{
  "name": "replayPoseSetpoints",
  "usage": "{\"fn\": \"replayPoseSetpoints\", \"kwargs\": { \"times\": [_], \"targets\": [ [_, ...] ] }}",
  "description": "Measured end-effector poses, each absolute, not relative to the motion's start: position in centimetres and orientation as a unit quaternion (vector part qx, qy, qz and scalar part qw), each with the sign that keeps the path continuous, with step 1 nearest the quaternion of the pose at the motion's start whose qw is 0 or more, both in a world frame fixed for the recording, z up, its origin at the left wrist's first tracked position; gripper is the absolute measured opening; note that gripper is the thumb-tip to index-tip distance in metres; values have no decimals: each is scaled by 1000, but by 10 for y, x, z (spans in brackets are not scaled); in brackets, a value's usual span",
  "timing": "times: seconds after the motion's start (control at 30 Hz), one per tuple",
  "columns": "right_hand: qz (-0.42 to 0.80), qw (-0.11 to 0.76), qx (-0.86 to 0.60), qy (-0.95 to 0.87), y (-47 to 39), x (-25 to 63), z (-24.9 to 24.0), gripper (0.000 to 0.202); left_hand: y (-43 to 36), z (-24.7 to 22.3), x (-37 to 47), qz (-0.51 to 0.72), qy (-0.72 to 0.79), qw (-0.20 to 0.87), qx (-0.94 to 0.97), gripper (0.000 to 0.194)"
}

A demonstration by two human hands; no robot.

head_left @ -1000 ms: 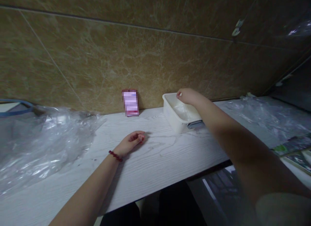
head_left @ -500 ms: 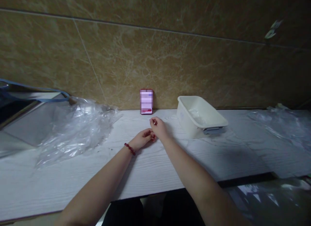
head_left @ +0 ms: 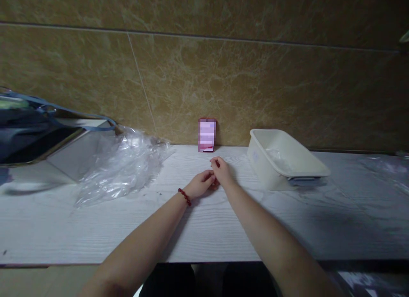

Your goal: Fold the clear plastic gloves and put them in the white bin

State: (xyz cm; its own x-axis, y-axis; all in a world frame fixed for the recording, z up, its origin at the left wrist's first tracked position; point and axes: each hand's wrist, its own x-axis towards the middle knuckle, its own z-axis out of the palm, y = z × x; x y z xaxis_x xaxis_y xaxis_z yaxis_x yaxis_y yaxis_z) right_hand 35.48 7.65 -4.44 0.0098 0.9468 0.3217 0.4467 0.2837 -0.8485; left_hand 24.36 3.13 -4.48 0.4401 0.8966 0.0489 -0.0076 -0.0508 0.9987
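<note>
Left hand [head_left: 202, 184] and right hand [head_left: 221, 171] together, fingers curled

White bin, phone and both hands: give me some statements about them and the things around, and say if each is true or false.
1. The phone leans against the wall. True.
2. The white bin stands left of the phone. False: it stands to the right.
3. The right hand is inside the white bin. False: it is close by the left hand.
4. The beaded bracelet is on the left wrist. True.
</note>
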Motion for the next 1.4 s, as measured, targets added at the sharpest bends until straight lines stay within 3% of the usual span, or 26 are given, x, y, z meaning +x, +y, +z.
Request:
{"fn": "replayPoseSetpoints", "kwargs": {
  "times": [0.1, 0.27, 0.53, 0.7, 0.93, 1.2, 1.4],
  "targets": [
    [264, 464, -544, -648, 77, 356, -45, 15, 32, -42, 240, 372, 410, 481, 680, 25],
    [263, 467, -540, -649, 78, 356, -44, 16, 38, -28, 218, 308, 520, 183, 776, 24],
    [276, 466, -546, -639, 78, 356, -44, 12, 49, -4, 129, 268, 736, -73, 618, 36],
    [273, 469, -541, -643, 80, 355, -46, 13, 52, -17, 102, 224, 811, -105, 529, 42],
    [279, 489, -532, -633, 82, 354, -49, 13, 57, -21, 86, 217, 875, -21, 432, 34],
    [283, 504, -520, -629, 84, 355, -52, 13, 50, -5, 102, 301, 844, -144, 419, 36],
    [271, 497, -533, -629, 84, 355, -52, 14, 44, 5, 93, 352, 820, -154, 424, 40]
  ]
}}
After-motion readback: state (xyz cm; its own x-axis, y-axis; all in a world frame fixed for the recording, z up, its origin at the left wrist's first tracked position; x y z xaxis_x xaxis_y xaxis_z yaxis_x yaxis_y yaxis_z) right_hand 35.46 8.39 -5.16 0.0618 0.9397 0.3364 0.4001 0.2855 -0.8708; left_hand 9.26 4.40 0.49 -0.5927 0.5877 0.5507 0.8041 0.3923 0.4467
